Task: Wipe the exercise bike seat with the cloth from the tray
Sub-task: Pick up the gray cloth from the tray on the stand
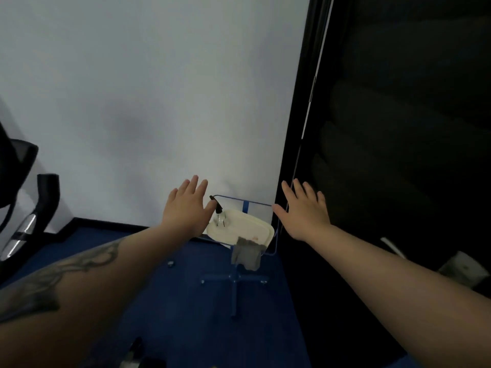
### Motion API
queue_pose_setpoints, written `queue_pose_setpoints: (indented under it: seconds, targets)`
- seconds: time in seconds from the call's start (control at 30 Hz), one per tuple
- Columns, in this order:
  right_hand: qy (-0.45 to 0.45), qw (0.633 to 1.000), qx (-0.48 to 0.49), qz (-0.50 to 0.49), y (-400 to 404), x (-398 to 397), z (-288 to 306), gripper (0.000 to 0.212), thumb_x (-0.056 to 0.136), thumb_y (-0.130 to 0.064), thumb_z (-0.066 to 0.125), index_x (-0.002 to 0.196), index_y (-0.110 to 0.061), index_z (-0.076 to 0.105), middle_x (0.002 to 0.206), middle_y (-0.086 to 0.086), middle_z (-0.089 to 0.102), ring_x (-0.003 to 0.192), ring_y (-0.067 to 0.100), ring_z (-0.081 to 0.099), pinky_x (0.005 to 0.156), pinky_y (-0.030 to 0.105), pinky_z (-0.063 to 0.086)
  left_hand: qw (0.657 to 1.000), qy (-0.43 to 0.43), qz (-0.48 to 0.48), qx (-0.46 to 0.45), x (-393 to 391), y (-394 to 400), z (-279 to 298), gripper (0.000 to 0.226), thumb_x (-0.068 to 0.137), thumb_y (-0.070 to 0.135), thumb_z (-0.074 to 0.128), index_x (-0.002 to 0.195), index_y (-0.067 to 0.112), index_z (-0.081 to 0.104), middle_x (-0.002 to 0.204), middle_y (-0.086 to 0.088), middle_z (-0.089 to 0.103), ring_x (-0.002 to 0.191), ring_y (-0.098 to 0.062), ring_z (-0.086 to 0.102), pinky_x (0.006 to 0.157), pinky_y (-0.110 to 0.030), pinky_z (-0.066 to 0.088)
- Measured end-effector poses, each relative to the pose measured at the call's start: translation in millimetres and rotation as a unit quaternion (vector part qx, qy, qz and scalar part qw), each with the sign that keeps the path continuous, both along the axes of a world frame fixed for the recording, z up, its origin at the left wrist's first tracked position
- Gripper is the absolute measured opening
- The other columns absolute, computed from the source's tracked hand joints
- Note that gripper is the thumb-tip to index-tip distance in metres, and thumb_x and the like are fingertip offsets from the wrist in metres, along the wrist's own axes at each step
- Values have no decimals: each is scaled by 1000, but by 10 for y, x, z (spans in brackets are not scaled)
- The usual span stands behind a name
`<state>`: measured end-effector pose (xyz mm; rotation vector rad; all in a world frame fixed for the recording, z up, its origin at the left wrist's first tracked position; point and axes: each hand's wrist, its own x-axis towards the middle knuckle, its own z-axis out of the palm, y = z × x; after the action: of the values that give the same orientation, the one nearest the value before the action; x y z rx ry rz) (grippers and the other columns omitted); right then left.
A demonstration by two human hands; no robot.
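A cream tray (249, 225) rests on a small clear-topped stand by the white wall. A grey cloth (247, 252) hangs over the tray's near edge. A clear spray bottle (220, 215) with a dark nozzle stands at the tray's left end. My left hand (186, 205) hovers open just left of the bottle, fingers spread. My right hand (303, 211) is open too, held to the right of the tray. Neither hand touches the cloth. Part of the black exercise bike (18, 187) shows at the far left; its seat is not clearly visible.
The stand has a blue cross-shaped base (233, 281) on the blue floor (186, 301). A dark panel or doorway (398, 128) fills the right side. A white wall (146, 102) is straight ahead. Small dark objects (138, 354) lie at the bottom edge.
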<state>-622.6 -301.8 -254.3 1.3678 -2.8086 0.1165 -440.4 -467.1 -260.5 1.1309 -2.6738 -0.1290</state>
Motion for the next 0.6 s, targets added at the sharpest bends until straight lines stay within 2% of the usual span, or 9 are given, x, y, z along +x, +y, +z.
queue_pose_setpoints:
  seconds: [0.17, 0.37, 0.47, 0.6]
  targets:
    - [-28, 999, 39, -9, -609, -348, -410, 68, 99, -55, 22, 154, -25, -5, 163, 4, -7, 149, 24, -5, 120, 45, -2, 999, 0, -29, 43, -422, -654, -410, 61, 94, 47, 27, 147, 21, 10, 158, -3, 3, 144, -21, 2, 117, -40, 7]
    - [-91, 992, 85, -32, -1201, -667, -1007, 68, 99, -55, 25, 154, -26, -2, 163, 3, -5, 149, 24, -1, 120, 43, 3, 992, -51, -37, 108, -743, -1356, -1022, 59, 95, 46, 27, 147, 21, 12, 158, -5, 6, 144, -22, 8, 116, -40, 11]
    - [-136, 983, 118, -42, -1337, -729, -1324, 68, 98, -55, 25, 154, -26, -1, 163, 3, -4, 149, 24, -1, 120, 43, 3, 985, -62, -42, 154, -839, -1480, -1327, 59, 92, 46, 27, 144, 18, 23, 155, -7, 19, 140, -26, 21, 112, -43, 20]
    - [-167, 972, 158, -45, -1497, -825, -1710, 68, 99, -54, 25, 154, -25, -2, 163, 3, -5, 149, 25, 0, 120, 43, 5, 973, -82, -51, 208, -956, -1437, -1750, 59, 95, 43, 34, 147, 20, 17, 157, -4, 13, 142, -23, 14, 115, -38, 13]
